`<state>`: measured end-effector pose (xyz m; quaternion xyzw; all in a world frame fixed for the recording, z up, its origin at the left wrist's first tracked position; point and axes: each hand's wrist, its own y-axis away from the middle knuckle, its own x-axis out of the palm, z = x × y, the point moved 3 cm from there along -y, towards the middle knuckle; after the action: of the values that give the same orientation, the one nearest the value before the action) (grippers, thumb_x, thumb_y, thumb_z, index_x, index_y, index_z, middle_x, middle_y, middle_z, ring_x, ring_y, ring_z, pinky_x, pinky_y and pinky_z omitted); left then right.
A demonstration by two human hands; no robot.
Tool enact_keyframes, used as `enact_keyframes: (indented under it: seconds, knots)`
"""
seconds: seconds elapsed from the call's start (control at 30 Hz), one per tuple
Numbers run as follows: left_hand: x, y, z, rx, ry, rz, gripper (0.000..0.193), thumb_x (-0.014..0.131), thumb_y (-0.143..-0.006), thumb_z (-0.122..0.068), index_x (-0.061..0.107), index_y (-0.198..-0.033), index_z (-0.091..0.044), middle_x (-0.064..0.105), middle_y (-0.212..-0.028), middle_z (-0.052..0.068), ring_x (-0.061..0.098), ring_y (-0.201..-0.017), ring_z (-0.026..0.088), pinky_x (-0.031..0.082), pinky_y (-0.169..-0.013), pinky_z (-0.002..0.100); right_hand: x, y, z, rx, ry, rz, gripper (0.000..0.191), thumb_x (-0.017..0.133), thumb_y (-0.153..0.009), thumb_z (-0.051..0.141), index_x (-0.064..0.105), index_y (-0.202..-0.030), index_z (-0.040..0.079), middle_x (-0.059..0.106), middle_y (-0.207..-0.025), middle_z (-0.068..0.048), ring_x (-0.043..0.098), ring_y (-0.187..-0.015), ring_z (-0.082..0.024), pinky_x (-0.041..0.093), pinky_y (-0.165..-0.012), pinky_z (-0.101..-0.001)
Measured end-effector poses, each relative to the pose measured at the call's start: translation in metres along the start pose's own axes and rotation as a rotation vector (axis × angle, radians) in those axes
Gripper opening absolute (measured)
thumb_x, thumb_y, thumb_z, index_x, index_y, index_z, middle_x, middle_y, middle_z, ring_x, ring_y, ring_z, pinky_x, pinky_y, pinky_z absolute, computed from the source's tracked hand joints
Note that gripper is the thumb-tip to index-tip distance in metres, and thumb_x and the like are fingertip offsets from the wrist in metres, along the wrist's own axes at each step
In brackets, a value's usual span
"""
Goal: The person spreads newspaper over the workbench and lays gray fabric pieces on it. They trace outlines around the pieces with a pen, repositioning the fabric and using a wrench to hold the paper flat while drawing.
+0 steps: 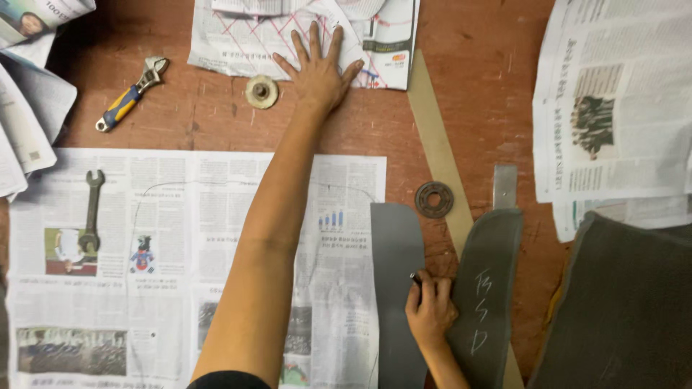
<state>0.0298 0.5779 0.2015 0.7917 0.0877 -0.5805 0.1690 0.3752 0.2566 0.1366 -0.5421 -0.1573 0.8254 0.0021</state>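
Head view, starting at the far left: loose newspaper sheets point(25, 108) hang over the edge of the reddish wooden table point(476, 57). Just right of them lies an adjustable wrench point(132, 94) with a blue and yellow handle, tilted, its jaw end pointing up and right. Below it a big newspaper spread point(180, 245) covers the table, and a dark open-ended spanner point(91, 211) lies upright on its left part. A faint curved line is drawn across this paper.

Further right, a round pale metal disc point(262, 91) sits on bare wood, just beside my left hand point(319, 72). That hand is spread flat, fingers fanned, pressing on the lower edge of another newspaper sheet point(245, 36) marked with red crossing lines. My left arm stretches over the big spread.

Next comes a grey curved pattern piece point(395, 252), lying partly on the spread. My right hand point(430, 310) rests at its right edge, fingers curled together and pinching a small dark marking tool point(415, 277) whose tip touches the piece. Above it a dark rusty ring point(434, 199) lies on a long tan strip point(440, 137). Right of my hand is a second grey piece point(490, 281) with chalk marks, a small metal plate point(505, 186) above it, then a large dark sheet point(627, 302) and more newspaper point(620, 101).
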Motion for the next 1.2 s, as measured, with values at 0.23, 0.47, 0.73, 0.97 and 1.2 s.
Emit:
enact_keyframes:
  seconds: [0.23, 0.47, 0.73, 0.97, 1.2]
  knots:
    - [-0.009, -0.041, -0.026, -0.056, 0.185, -0.091, 0.084, 0.044, -0.096, -0.077, 0.025, -0.162, -0.029, 0.012, -0.171, 0.015, 0.000, -0.155, 0.047, -0.002, -0.110, 0.083, 0.003, -0.003, -0.002, -0.008, 0.019, -0.015, 0.024, 0.067, -0.089, 0.016, 0.070, -0.112, 0.009, 0.058, -0.092, -0.008, 0.066, -0.069, -0.023, 0.054, -0.056, -0.0361]
    - [0.056, 0.168, 0.010, 0.070, 0.343, -0.403, 0.064, 0.060, -0.106, -0.033, 0.035, -0.163, -0.017, 0.023, -0.170, 0.018, 0.017, -0.159, 0.043, 0.008, -0.120, 0.076, -0.010, 0.007, -0.002, -0.036, -0.018, -0.023, 0.016, 0.065, -0.095, 0.013, 0.070, -0.110, 0.009, 0.058, -0.093, -0.006, 0.065, -0.068, -0.020, 0.052, -0.055, -0.0345]
    - [0.087, 0.513, 0.070, -0.142, 0.113, -0.042, 0.058, 0.069, -0.088, -0.043, 0.056, -0.142, -0.024, 0.026, -0.162, 0.017, 0.010, -0.150, 0.051, -0.003, -0.108, 0.081, -0.020, 0.032, -0.006, -0.018, -0.005, 0.005, 0.023, 0.065, -0.096, 0.022, 0.072, -0.116, 0.013, 0.057, -0.099, -0.010, 0.065, -0.073, -0.029, 0.053, -0.060, -0.0418]
    - [0.101, 0.634, 0.068, -0.152, 0.169, 0.028, 0.070, 0.073, -0.084, -0.050, 0.052, -0.147, -0.026, 0.025, -0.164, 0.017, 0.008, -0.151, 0.052, 0.001, -0.107, 0.085, -0.032, 0.056, -0.010, 0.079, -0.230, 0.169, 0.034, 0.068, -0.098, 0.016, 0.065, -0.131, 0.008, 0.056, -0.124, -0.021, 0.062, -0.112, -0.042, 0.052, -0.091, -0.0516]
    - [0.114, 0.703, 0.057, -0.116, 0.206, 0.005, 0.070, 0.075, -0.087, -0.044, 0.051, -0.151, -0.028, 0.025, -0.167, 0.015, 0.010, -0.155, 0.047, 0.008, -0.108, 0.087, -0.078, 0.126, 0.023, -0.042, -0.415, 0.436, 0.059, 0.077, -0.093, 0.013, 0.053, -0.147, 0.004, 0.053, -0.129, -0.022, 0.056, -0.122, -0.040, 0.046, -0.104, -0.0457]
